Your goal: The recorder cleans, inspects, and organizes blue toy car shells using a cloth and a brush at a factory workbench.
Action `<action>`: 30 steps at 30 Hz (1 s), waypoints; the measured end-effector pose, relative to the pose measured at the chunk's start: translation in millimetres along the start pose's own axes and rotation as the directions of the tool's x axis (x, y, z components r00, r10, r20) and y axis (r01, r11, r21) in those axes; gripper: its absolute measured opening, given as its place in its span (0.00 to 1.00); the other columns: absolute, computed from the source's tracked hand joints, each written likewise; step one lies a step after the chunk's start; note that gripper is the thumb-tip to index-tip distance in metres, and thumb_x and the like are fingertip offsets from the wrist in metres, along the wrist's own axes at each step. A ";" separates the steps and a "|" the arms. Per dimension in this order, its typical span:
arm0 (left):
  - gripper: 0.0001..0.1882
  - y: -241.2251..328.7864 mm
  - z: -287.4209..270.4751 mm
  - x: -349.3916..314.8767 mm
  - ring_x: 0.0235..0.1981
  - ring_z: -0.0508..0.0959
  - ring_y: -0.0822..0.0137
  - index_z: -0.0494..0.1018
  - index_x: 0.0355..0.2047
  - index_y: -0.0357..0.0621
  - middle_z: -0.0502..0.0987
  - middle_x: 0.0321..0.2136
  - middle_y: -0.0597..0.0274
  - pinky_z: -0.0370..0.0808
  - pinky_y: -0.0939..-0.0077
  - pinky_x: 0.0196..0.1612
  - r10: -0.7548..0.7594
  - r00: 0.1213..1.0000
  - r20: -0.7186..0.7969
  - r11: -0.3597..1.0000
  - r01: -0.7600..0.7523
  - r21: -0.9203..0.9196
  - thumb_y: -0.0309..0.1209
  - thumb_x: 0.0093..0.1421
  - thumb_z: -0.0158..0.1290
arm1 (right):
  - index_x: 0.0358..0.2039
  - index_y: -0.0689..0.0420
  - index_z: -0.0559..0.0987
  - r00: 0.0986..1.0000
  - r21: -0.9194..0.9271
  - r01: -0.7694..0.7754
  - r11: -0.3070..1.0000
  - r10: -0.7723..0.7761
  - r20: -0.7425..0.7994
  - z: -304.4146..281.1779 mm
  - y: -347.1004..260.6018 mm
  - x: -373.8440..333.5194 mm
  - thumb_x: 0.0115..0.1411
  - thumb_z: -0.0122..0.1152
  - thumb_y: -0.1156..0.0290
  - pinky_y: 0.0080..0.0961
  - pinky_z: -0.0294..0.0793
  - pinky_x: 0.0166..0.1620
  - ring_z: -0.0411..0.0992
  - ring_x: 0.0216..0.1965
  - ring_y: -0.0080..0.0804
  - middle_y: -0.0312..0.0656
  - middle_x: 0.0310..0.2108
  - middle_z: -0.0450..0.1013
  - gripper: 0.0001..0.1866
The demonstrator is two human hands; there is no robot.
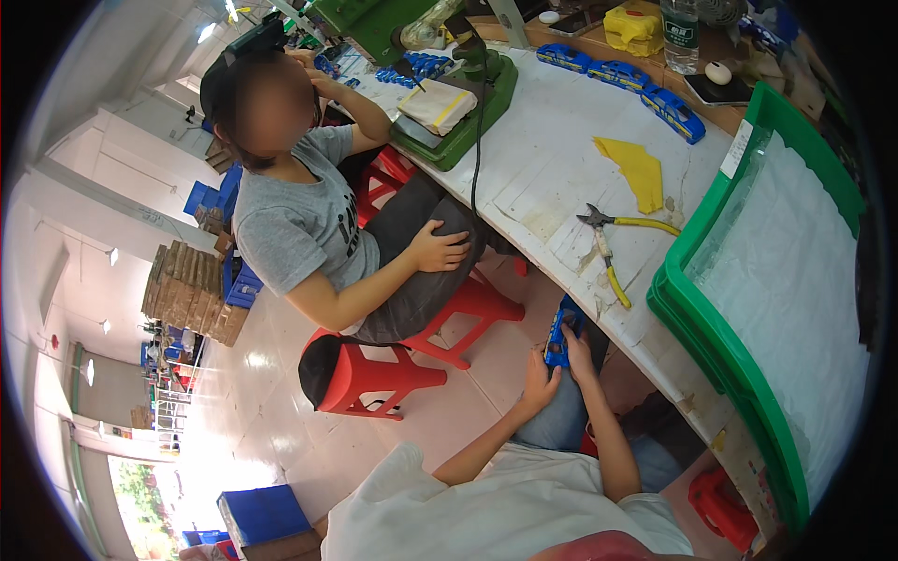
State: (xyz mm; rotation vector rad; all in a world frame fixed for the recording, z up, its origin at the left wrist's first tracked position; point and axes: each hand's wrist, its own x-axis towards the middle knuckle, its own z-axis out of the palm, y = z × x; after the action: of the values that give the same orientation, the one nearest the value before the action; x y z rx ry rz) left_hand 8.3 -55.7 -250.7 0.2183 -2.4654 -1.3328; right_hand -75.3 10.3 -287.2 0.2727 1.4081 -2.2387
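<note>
Over my lap, beside the table edge, I hold a blue toy car shell [558,342]. My left hand [539,381] grips its near left side. My right hand [579,354] closes on its right side, thumb over the shell. Part of the shell is hidden by my fingers. On the white table [533,140] above my hands lie diagonal cutting pliers [599,222] with yellow handles, their jaws toward the left. Beyond them is a folded yellow cloth [634,170]. A row of similar blue car shells [673,114] runs along the table's back.
A green crate [694,271] lined with clear plastic stands at the right. A green press [468,122] carries a pale block. To the left, a co-worker [299,206] sits on a red stool [472,318]. A water bottle [680,37] and yellow bundle [633,28] stand behind.
</note>
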 end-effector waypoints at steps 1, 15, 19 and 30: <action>0.24 1.0 0.2 0.3 0.43 0.63 0.49 0.53 0.45 0.31 0.61 0.41 0.42 0.58 0.64 0.50 0.001 1.000 0.001 1.000 -0.001 -0.001 0.28 0.49 0.45 | 0.42 0.58 0.68 1.000 0.000 0.001 1.000 -0.001 -0.002 -2.5 3.1 1.8 0.54 0.54 0.63 0.17 0.67 0.36 0.67 0.32 0.21 0.36 0.32 0.69 0.17; 0.25 1.8 1.2 0.6 0.42 0.64 0.48 0.56 0.45 0.32 0.63 0.39 0.43 0.59 0.64 0.48 0.024 0.999 -0.044 1.000 -0.024 0.004 0.28 0.47 0.47 | 0.43 0.59 0.69 1.000 -0.048 -0.027 0.998 0.028 0.010 -5.1 3.8 4.1 0.55 0.54 0.62 0.18 0.68 0.36 0.68 0.33 0.22 0.36 0.33 0.69 0.18; 0.25 -0.2 1.8 0.3 0.42 0.64 0.48 0.56 0.45 0.32 0.63 0.39 0.43 0.59 0.64 0.48 0.019 0.999 -0.041 1.000 -0.020 -0.007 0.28 0.47 0.47 | 0.43 0.59 0.68 0.999 -0.022 -0.030 0.999 0.031 0.032 -3.1 -2.0 0.5 0.55 0.54 0.63 0.18 0.67 0.37 0.68 0.33 0.22 0.36 0.34 0.69 0.18; 0.24 2.6 2.1 0.9 0.42 0.63 0.48 0.56 0.45 0.33 0.63 0.39 0.44 0.59 0.64 0.48 0.003 0.999 -0.042 1.000 -0.003 -0.014 0.28 0.48 0.47 | 0.40 0.58 0.69 0.999 -0.045 0.032 0.998 -0.032 0.000 -8.2 14.4 10.0 0.55 0.54 0.64 0.17 0.67 0.33 0.67 0.29 0.21 0.35 0.30 0.69 0.15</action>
State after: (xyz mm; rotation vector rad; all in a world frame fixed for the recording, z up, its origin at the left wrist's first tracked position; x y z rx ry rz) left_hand 6.8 -52.8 -249.4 0.2371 -2.4201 -1.3300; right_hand -77.6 9.6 -306.3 0.2372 1.4718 -2.2295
